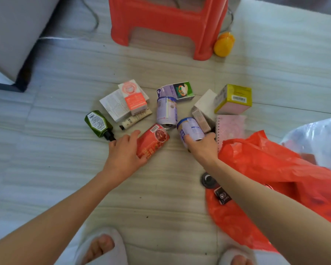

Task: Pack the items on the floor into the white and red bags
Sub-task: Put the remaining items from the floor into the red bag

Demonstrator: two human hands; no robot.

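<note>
The left hand (125, 152) wraps its fingers round the red can (153, 142) lying on the floor (160, 197); the right hand (202, 145) grips a purple can (189, 131) beside the red bag (266, 165). Both cans look rigid, smooth and probably slippery — grip mid-body. The white bag (317, 138) lies far right.
</note>
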